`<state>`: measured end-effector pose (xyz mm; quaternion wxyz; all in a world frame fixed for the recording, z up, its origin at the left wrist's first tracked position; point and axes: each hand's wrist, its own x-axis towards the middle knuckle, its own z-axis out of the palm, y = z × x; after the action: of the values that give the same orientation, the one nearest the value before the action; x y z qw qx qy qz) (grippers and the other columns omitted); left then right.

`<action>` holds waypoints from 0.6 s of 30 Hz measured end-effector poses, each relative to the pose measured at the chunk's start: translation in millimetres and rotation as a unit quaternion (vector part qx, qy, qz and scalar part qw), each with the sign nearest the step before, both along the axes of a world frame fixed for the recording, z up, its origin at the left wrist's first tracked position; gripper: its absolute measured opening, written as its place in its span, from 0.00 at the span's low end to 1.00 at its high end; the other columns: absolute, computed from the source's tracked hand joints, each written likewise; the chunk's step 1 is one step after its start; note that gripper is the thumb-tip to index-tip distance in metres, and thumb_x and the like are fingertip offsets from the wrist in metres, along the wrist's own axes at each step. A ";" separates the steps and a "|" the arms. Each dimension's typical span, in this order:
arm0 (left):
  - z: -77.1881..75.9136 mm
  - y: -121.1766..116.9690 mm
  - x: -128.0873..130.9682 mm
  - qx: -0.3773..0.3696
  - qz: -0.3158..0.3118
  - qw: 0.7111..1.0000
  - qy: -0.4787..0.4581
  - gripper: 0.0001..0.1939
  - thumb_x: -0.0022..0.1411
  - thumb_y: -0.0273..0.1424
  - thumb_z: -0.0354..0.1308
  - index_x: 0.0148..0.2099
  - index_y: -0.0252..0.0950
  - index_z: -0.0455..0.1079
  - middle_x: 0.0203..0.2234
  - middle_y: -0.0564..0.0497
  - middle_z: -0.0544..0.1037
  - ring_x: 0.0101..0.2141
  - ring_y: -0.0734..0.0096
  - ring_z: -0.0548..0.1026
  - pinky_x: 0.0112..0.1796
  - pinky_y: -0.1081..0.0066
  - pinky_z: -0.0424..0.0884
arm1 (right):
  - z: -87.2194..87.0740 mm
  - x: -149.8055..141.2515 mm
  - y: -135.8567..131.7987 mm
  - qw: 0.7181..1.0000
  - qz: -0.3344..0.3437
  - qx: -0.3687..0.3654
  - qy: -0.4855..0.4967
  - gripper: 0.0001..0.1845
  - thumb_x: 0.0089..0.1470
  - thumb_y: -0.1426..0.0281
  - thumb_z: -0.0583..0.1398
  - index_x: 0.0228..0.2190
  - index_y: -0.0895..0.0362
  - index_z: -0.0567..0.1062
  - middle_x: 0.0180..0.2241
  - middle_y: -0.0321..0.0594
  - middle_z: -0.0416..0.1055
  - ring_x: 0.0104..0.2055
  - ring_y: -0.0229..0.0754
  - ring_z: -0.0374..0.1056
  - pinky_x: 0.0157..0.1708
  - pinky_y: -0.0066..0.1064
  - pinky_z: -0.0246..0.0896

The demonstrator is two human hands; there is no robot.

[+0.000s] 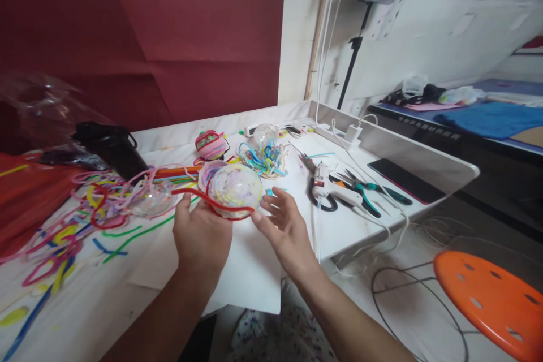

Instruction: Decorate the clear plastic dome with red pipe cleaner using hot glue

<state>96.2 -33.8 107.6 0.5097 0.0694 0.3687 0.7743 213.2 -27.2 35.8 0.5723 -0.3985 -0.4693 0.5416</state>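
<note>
While your left hand (pixel 203 232), fingers curled, supports the round piece (pixel 237 185) over the table (pixel 297 174), your right hand (pixel 285 225) is loosely open beside it, contact unclear. You appear to be fitting the red strip (pixel 204 196); its free left end calls for guiding.

- This is looking like a craft corner, whether in a home or a workshop being unclear.
- Pipe cleaners (pixel 99 195) are spreading over the left of a white table (pixel 337 229).
- 1 glue gun (pixel 322 182) is lying near pliers (pixel 360 185) at the right.
- A charger (pixel 353 133) is sitting in a power strip (pixel 348 145).
- A red sheet (pixel 203 17) is covering the wall.
- 1 orange stool (pixel 483 294) is standing nearby.
- Blue cloth (pixel 479 119) is lying on a 2nd table (pixel 409 117).
</note>
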 end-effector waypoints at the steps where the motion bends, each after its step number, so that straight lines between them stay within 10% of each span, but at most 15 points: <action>1: -1.7 -0.3 0.6 0.013 -0.001 1.000 0.006 0.21 0.67 0.37 0.47 0.56 0.35 0.72 0.41 0.46 0.83 0.50 0.60 0.78 0.54 0.63 0.72 | 2.5 -0.8 -0.6 0.998 0.023 -0.045 0.048 0.40 0.43 0.56 0.73 0.54 0.54 0.66 0.48 0.49 0.74 0.50 0.52 0.73 0.48 0.44 0.69; 7: -11.7 -2.5 12.7 0.031 0.004 0.999 0.019 0.20 0.64 0.39 0.50 0.53 0.37 0.73 0.42 0.47 0.83 0.50 0.59 0.78 0.51 0.64 0.73 | 16.2 -13.6 -5.3 0.954 0.078 -0.145 0.252 0.43 0.31 0.63 0.78 0.48 0.55 0.68 0.38 0.40 0.80 0.41 0.45 0.76 0.44 0.35 0.68; 18: -21.3 -10.3 31.9 0.079 0.004 0.997 0.024 0.21 0.65 0.40 0.51 0.53 0.36 0.74 0.44 0.44 0.83 0.51 0.56 0.77 0.52 0.61 0.72 | 19.5 -21.4 -1.1 0.926 0.052 -0.139 0.346 0.34 0.28 0.69 0.78 0.40 0.54 0.73 0.34 0.37 0.81 0.39 0.46 0.78 0.50 0.40 0.69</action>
<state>128.1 -44.1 86.3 0.4906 0.1265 0.3186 0.8011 191.8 -28.3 55.3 0.6091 -0.2367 -0.1822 0.7347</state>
